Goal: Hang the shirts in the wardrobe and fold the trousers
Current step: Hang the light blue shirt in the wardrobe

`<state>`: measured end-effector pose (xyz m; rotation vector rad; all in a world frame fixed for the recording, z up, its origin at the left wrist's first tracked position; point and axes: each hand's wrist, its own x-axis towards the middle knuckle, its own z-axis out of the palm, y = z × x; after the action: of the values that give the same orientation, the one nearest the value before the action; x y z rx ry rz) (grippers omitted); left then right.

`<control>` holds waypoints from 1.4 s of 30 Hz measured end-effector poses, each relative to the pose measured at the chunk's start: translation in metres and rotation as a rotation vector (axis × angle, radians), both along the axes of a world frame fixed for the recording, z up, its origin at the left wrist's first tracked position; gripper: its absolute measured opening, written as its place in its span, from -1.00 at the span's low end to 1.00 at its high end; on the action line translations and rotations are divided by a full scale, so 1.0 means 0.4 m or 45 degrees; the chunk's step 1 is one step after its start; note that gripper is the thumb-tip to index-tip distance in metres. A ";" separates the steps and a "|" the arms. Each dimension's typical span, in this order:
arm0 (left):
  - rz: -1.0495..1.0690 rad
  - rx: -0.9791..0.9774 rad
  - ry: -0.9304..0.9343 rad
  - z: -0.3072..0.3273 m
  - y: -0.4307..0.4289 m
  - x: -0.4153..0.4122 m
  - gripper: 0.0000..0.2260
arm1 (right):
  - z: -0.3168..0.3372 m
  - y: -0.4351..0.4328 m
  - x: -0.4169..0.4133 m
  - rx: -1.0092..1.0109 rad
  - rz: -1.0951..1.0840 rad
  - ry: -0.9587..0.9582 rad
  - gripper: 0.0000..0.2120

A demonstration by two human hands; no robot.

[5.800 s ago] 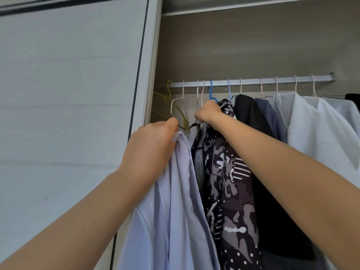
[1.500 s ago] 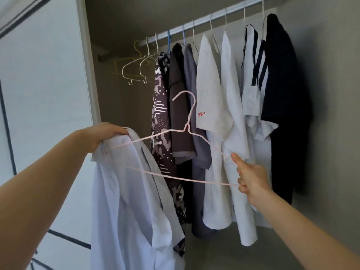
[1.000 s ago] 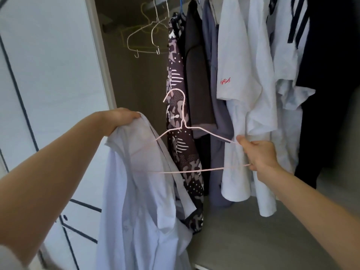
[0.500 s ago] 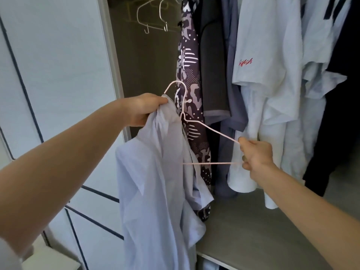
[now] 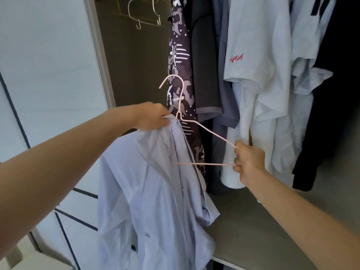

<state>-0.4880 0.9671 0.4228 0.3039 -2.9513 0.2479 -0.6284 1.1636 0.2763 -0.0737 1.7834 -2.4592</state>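
Observation:
A pale lilac shirt (image 5: 148, 191) hangs crumpled in front of the open wardrobe. My left hand (image 5: 152, 116) grips it by the collar. A thin pink wire hanger (image 5: 206, 131) has its left arm tucked inside the shirt's neck, and its hook stands up above my left hand. My right hand (image 5: 248, 159) grips the hanger's right end, where the sloping arm and the bottom bar meet. No trousers are in view.
Several shirts hang in the wardrobe: a patterned dark one (image 5: 181, 61), a dark grey one (image 5: 206, 55), white T-shirts (image 5: 253, 84) and a black garment (image 5: 335, 94). Empty wire hangers (image 5: 144, 14) hang at top left. A grey shelf (image 5: 263, 230) lies below. A white sliding door (image 5: 48, 75) stands left.
The hanger's left arm has gone deeper into the shirt's neck. My left hand has drawn the collar up to the base of the hook. The view has tilted downward.

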 end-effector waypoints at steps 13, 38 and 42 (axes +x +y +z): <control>-0.252 0.627 0.600 -0.051 -0.049 -0.002 -0.95 | -0.113 -0.022 -0.017 -0.083 0.231 -0.376 -0.78; -0.235 0.802 0.909 -0.032 -0.067 0.091 -0.84 | -0.427 -0.182 0.147 1.406 0.765 0.714 -0.73; -0.141 0.761 0.919 -0.046 -0.097 0.115 -0.85 | -0.354 -0.146 0.116 1.215 0.652 0.635 -0.74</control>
<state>-0.4419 0.9282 0.4044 0.2297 -2.2366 -0.6355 -0.5819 1.1054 0.1346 -0.9633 2.5102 -1.1383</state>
